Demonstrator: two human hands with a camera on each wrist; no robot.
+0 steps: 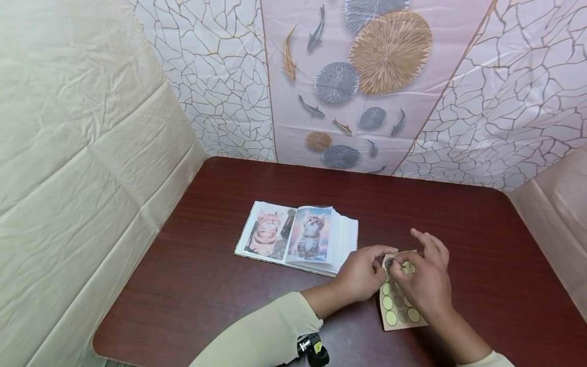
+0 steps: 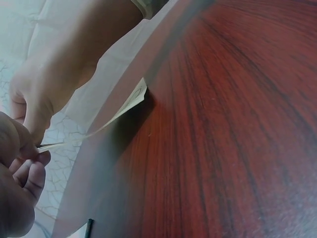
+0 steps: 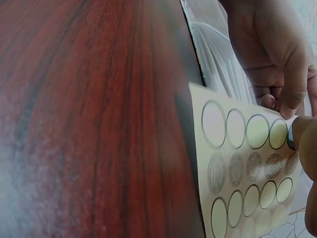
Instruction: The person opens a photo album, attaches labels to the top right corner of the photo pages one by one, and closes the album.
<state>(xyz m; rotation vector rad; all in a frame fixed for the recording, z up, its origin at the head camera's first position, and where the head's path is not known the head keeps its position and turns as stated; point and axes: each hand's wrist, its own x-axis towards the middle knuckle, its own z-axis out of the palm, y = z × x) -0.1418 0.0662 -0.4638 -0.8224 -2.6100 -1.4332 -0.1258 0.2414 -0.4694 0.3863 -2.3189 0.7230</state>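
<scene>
A pale sheet of round stickers (image 1: 401,312) is held up at a tilt on the right side of the table. My left hand (image 1: 359,275) pinches the sheet's upper left edge between thumb and fingers. At that same corner, a dark round sticker (image 1: 389,263) lies between the thumb and index fingertips of my right hand (image 1: 426,285), whose other fingers are spread upward. In the right wrist view, the sheet (image 3: 246,186) shows rows of yellowish circles and a row of embossed-looking ones, with a fingertip partly covering the dark sticker (image 3: 290,137).
An open photo album (image 1: 345,232) with kitten pictures on its pages lies left of the hands. Both rest over a dark red wooden table (image 1: 206,306). Patterned cloth (image 1: 229,76) hangs behind the table's far edge. A black camera strap (image 1: 313,348) is on the left sleeve.
</scene>
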